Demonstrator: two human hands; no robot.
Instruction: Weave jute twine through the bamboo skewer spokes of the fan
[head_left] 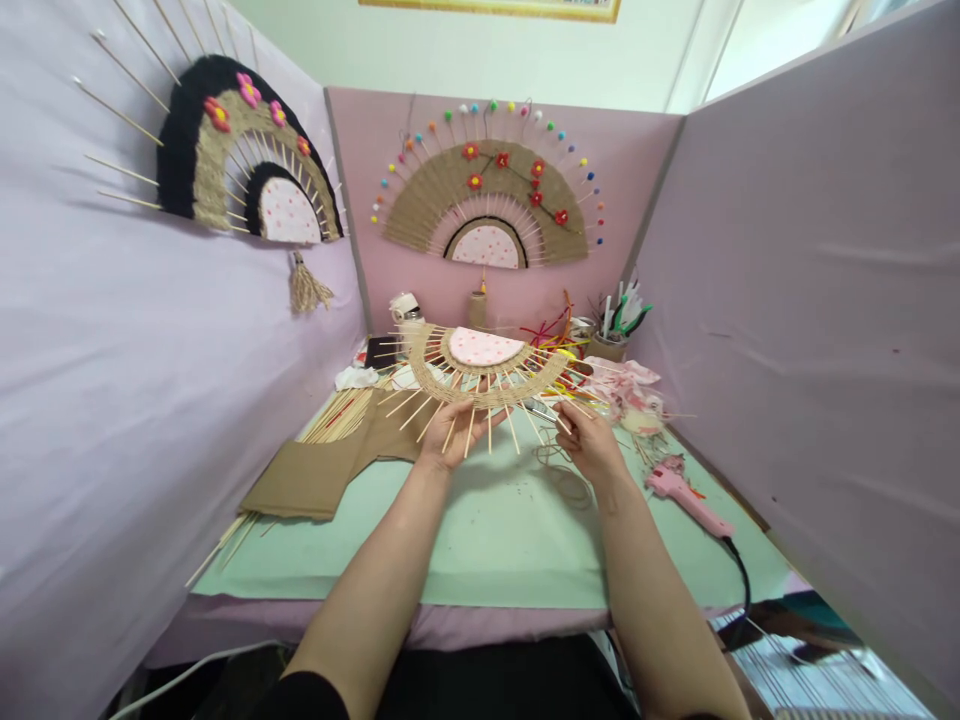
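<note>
I hold up a half-round fan frame point(480, 372) of thin wooden sticks woven with tan twine, with a pink dotted half-circle point(484, 347) at its centre. My left hand point(456, 432) grips the woven rim from below, with sticks running between its fingers. My right hand point(589, 438) pinches the twine near a stick at the fan's lower right. A loose coil of twine point(562, 475) lies on the mint-green mat point(480, 540) just under my right hand.
A pink glue gun point(686, 497) with a black cord lies at the right. Brown card pieces point(322, 465) and loose sticks lie at the left. Two finished fans point(487, 205) point(240, 160) hang on the partition walls. A cup of tools point(611, 335) stands behind.
</note>
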